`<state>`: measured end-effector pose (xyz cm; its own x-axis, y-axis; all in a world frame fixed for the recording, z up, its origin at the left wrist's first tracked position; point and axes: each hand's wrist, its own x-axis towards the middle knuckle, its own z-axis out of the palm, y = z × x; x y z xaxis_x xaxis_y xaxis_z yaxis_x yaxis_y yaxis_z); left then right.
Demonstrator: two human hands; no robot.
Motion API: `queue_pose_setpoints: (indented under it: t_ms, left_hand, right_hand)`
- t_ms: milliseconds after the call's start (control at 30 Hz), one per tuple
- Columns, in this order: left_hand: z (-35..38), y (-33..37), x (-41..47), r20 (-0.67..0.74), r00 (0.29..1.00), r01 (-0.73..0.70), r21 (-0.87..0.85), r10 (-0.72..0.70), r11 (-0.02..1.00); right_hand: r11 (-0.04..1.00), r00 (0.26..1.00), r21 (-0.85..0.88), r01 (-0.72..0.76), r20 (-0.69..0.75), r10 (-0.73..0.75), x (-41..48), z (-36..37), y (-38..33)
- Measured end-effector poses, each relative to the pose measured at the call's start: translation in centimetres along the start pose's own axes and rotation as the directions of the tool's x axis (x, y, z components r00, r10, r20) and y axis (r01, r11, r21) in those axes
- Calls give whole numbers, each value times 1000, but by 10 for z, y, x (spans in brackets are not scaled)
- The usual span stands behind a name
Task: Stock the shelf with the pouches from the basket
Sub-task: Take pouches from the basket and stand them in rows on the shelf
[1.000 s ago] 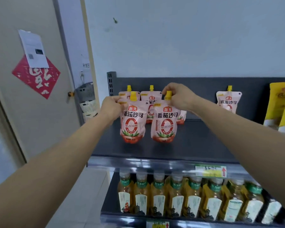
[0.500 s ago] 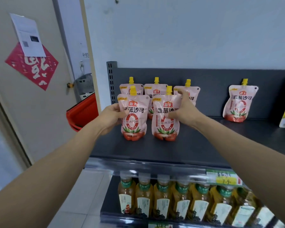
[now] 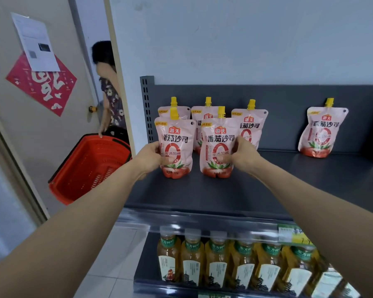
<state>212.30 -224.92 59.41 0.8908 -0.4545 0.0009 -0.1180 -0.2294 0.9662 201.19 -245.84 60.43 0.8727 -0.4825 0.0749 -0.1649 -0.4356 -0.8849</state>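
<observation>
On the shelf (image 3: 202, 194), front row: left grip (image 3: 153, 157) clasps the left pouch (image 3: 174, 147), right grip (image 3: 243, 155) clasps the right pouch (image 3: 218, 149). Both pouches stand upright. Step in hand: seating them. Next, likely: let go and reach for the basket (image 3: 88, 166) at 9 o'clock.

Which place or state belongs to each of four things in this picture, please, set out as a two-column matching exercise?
Column one:
1. left hand
2. right hand
3. red plastic basket
4. amber drink bottles

Column two:
A. standing in a row on the lower shelf
B. grips the front-right pink spouted pouch
C. tilted, left of the dark top shelf
D. grips the front-left pink spouted pouch

Pairs: 1-D, 2-B, 3-C, 4-A.
</observation>
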Motion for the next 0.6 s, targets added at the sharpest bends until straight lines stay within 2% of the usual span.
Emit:
queue_pose_setpoints:
  t_ms: [267,600]
  left_hand:
    - [-6,-4,28,-27,1000,0,-13,0,1000]
    - [-8,-3,36,-21,1000,12,35,-11,999]
  right_hand:
    - [999,994,-38,25,-108,-29,23,17,0]
    - [999,990,-14,50,-135,-51,22,27,-3]
